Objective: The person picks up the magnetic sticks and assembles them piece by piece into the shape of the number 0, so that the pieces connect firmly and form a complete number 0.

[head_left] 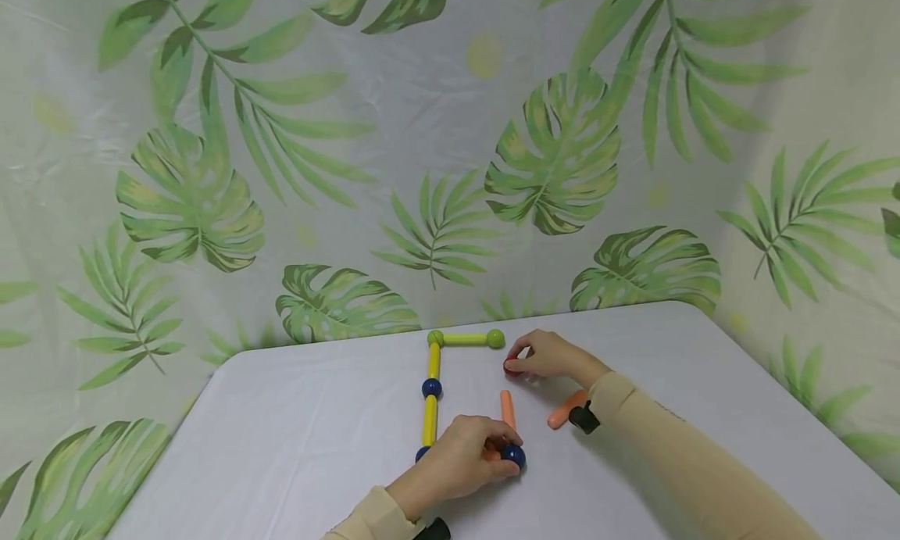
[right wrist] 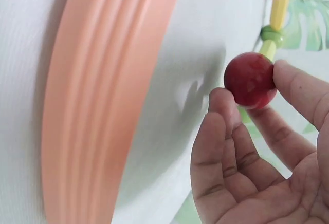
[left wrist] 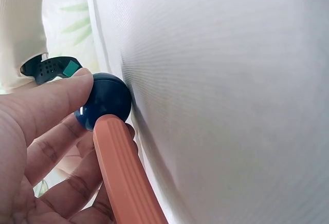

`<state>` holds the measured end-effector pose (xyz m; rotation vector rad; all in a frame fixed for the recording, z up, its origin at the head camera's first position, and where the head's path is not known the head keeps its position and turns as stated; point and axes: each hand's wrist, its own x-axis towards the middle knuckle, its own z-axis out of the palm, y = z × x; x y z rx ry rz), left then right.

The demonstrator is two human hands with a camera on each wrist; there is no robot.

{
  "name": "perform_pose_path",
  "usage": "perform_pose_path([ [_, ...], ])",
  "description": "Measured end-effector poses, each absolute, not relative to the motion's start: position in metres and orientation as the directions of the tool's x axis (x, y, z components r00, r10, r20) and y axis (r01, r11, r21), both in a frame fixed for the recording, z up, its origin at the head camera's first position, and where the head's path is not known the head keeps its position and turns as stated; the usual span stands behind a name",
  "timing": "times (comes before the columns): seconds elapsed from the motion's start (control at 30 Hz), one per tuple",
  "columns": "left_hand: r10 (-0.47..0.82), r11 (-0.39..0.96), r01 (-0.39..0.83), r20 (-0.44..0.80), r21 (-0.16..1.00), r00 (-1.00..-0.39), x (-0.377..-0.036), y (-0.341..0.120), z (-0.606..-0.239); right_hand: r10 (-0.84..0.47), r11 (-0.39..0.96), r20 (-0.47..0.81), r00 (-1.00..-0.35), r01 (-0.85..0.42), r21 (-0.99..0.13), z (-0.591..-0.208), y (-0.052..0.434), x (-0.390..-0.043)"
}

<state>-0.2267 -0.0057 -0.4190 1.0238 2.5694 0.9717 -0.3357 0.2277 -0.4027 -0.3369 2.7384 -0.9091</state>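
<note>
My left hand pinches a dark blue ball between thumb and fingers, low over the white table. An orange ridged rod meets that ball and runs back under the palm. Just beyond the left hand lies another orange rod; its near end is partly hidden by the fingers. My right hand holds a red ball by the fingertips, right of the light green ball. Below the right wrist is a further orange rod, which looks curved in the right wrist view.
A joined line of yellow rods and blue balls runs up the table to a green corner ball. From there a light green rod extends right. A leaf-patterned curtain hangs behind the white tabletop.
</note>
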Motion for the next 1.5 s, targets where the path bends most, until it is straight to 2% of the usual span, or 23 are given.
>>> perform_pose_path([
  [0.63, 0.669, 0.536, 0.523, 0.044, 0.663, -0.741, -0.227, -0.005, -0.419, -0.417, 0.701, -0.215, -0.883, -0.162, -0.695, -0.397, 0.224, -0.328],
  [1.5, 0.673, 0.530, 0.517, 0.038, 0.672, -0.739, -0.226, -0.005, -0.419, -0.472, 0.699, -0.234, -0.850, -0.198, -0.687, -0.394, 0.221, -0.322],
])
